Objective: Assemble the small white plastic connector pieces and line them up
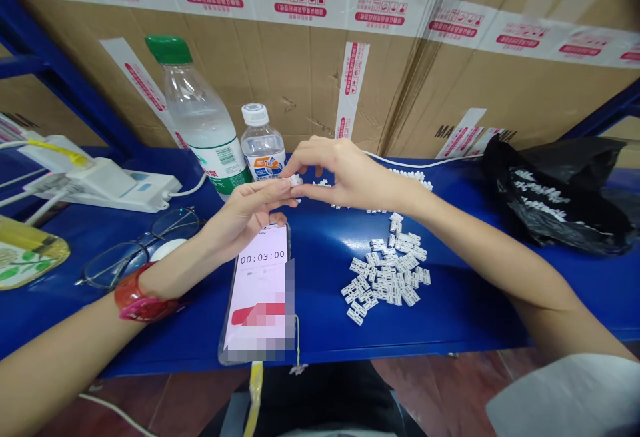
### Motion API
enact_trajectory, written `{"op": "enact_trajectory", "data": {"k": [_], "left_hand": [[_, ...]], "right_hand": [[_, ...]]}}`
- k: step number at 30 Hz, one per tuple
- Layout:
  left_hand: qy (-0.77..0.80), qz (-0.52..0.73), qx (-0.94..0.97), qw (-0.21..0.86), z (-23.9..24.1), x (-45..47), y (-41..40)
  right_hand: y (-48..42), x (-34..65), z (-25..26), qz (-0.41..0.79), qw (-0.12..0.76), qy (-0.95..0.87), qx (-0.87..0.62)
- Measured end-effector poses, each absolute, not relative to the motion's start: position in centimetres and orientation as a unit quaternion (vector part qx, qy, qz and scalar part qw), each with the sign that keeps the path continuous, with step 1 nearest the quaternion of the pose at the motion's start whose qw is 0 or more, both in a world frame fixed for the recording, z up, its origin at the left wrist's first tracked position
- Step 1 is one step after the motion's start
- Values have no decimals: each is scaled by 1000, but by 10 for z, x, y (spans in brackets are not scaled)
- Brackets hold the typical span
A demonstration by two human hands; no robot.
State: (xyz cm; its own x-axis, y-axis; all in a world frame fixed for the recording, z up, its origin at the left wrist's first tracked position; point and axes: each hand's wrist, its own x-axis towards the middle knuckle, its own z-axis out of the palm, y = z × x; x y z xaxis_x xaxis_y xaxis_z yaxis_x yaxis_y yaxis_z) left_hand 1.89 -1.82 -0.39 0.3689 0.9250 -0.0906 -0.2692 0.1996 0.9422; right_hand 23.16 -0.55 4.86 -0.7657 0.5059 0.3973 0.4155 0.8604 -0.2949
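A glossy blue tabletop (pixel 320 304) stands above reddish floor tiles (pixel 450 390), before cardboard boxes (pixel 300 70) banded with white tape (pixel 345 7) printed in red Chinese characters. A smartphone (pixel 260 274) reads "00:03:00". Above its top edge, left hand (pixel 250 210) and right hand (pixel 333 165) fingertips together pinch a small white plastic piece (pixel 296 180); slotted white pieces (pixel 393 274) lie heaped nearby.

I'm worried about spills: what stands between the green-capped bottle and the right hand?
In the head view, the smaller white-capped bottle stands between the green-capped bottle and the right hand.
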Motion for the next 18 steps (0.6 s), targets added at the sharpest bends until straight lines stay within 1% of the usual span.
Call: {"op": "enact_trajectory", "data": {"k": [3,5,7,10,12,13,15,18], "left_hand": [[337,401,487,699,-4,19,-19],[332,387,492,706,-4,20,-20],[336,390,477,712,-4,20,-20],[349,399,463,710,-2,20,-19],[361,401,459,706,0,20,-19],[368,402,454,705,1,20,-19],[384,405,438,704,1,21,-18],[404,408,418,704,2,22,-18]], "right_hand": [[2,242,59,241,200,-926,-213],[6,245,62,290,189,-914,-210],[11,248,63,308,201,-904,-220],[25,257,58,274,239,-888,-282],[40,269,50,198,256,-872,-367],[49,275,44,161,252,-860,-414],[64,288,32,129,221,-838,-482],[80,299,15,96,176,-832,-517]]}}
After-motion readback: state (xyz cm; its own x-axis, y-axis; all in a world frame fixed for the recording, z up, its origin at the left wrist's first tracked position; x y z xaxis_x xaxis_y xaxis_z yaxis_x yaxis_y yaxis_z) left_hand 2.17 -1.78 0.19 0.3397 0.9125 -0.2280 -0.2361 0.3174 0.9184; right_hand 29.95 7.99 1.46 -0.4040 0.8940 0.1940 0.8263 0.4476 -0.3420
